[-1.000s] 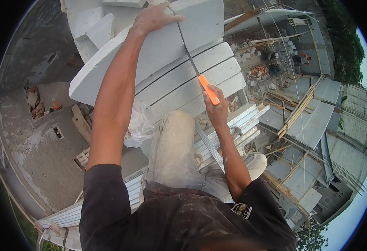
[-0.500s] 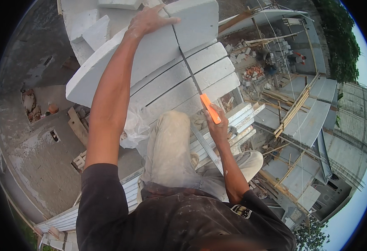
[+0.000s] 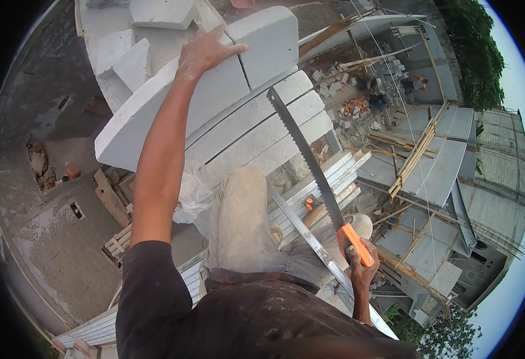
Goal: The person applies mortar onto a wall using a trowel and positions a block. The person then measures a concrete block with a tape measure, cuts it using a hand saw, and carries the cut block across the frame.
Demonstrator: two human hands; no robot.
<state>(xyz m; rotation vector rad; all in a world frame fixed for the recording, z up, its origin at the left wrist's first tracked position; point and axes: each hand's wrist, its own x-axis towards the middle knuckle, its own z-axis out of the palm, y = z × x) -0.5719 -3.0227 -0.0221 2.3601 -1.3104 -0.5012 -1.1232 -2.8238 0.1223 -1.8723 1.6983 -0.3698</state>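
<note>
A large white aerated concrete block (image 3: 137, 122) lies across several similar pale blocks (image 3: 247, 122). A narrow cut runs through it, with a smaller end piece (image 3: 265, 42) to the right of the line. My left hand (image 3: 205, 52) rests on top beside the cut, fingers spread and thumb reaching across it. In my right hand (image 3: 364, 263) is a hand saw (image 3: 310, 152) with an orange handle and a dark toothed blade. The blade is clear of the cut, its tip pointing up toward the stacked blocks. My right fingers are wrapped round the handle.
Cut block pieces (image 3: 134, 63) lie at the far left. A long metal straightedge (image 3: 310, 236) crosses by my knees, near an orange-and-black tape measure (image 3: 310, 202). White plastic (image 3: 195, 194) sits beside my leg. Lower down at right are bamboo poles (image 3: 421, 149), rubble and a distant person.
My right hand has drawn the saw out of the cut and moved down to the right. My left hand stays on the block; the view has shifted slightly.
</note>
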